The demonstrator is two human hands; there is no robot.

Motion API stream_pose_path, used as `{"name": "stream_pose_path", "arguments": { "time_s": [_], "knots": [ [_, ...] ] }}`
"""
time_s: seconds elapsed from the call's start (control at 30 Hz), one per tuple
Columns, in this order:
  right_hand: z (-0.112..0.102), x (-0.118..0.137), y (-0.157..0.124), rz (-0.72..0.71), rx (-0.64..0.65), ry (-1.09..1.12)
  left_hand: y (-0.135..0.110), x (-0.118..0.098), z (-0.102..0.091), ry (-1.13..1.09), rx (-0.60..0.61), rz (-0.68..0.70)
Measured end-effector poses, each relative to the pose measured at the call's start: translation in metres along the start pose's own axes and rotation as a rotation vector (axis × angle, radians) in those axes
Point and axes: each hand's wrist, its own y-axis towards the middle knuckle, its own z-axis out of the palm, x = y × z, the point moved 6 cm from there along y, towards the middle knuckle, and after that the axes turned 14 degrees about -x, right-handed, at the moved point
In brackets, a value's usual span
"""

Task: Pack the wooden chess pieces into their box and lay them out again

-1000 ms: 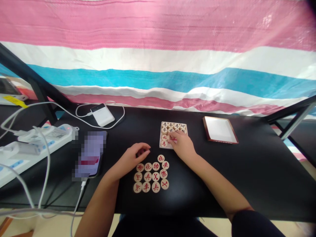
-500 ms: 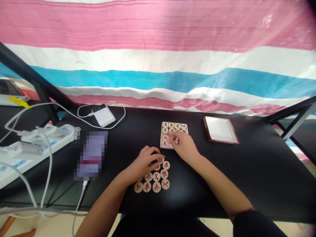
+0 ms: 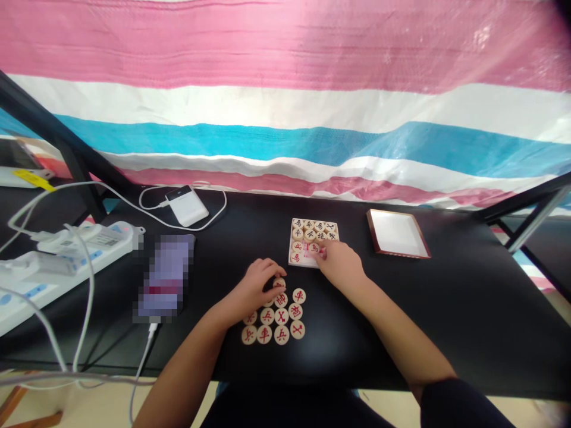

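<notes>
Several round wooden chess pieces with red characters (image 3: 281, 317) lie in rows on the black table near its front edge. My left hand (image 3: 256, 286) is over their upper left corner, fingers pinched round one piece (image 3: 279, 283). Behind them sits a small square tray (image 3: 294, 258) filled with more pieces. My right hand (image 3: 339, 264) rests on the tray's near right part, its fingertips closed on a piece (image 3: 314, 248) there.
A white square lid with a brown rim (image 3: 397, 233) lies right of the tray. On the left are a phone (image 3: 165, 275), a white power bank (image 3: 187, 205), power strips (image 3: 57, 255) and cables. A striped tarp hangs behind the table.
My left hand moved from beside the loose pieces onto them and pinched one at the top. My right hand shifted slightly right and nearer over the tray.
</notes>
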Motion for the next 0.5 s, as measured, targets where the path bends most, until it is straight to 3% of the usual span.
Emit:
{"name": "stream_pose_path", "arguments": {
  "time_s": [0.27, 0.4, 0.5],
  "knots": [
    [0.012, -0.001, 0.006, 0.003, -0.038, 0.051, 0.000, 0.000, -0.003, -0.010, -0.010, -0.002],
    [0.005, 0.001, 0.003, 0.006, -0.103, 0.140, 0.001, -0.002, -0.009, -0.051, -0.066, -0.046],
    [-0.007, 0.012, -0.006, -0.062, -0.188, 0.348, 0.001, 0.000, -0.014, -0.109, -0.125, -0.142]
  ]
}}
